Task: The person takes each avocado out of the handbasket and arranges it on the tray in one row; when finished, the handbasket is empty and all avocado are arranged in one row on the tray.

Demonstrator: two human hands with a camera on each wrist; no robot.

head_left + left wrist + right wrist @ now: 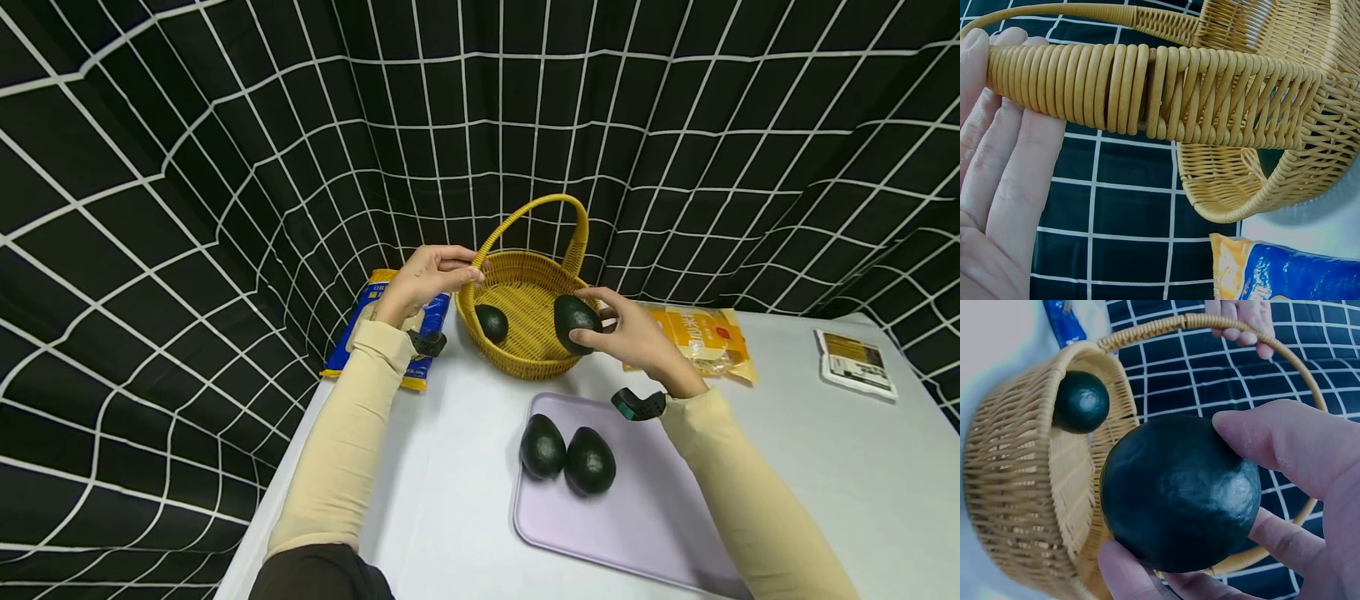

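At the basket (pixel 525 367), right fingers (pixel 1125 574) clasp one avocado (pixel 573 320), likely firm, slick, best held mid-body; left fingers (pixel 1015 181) hold the handle (pixel 1079 89).

The basket (pixel 525 367) is standing toward the desk's (pixel 442 500) back, one avocado (pixel 491 323) lying inside, at left. My left fingers (pixel 1019 175) are pinching the handle (pixel 1066 87); my right fingers (pixel 1272 431) are holding a second avocado (pixel 573 321) by the right rim. Nearer me, a tray (pixel 637 517) is carrying a third avocado (pixel 542 447) left of a fourth (pixel 591 461). A packet (pixel 356 325) is lying left of the basket, another packet (pixel 720 337) right, a pouch (pixel 855 362) farther right.
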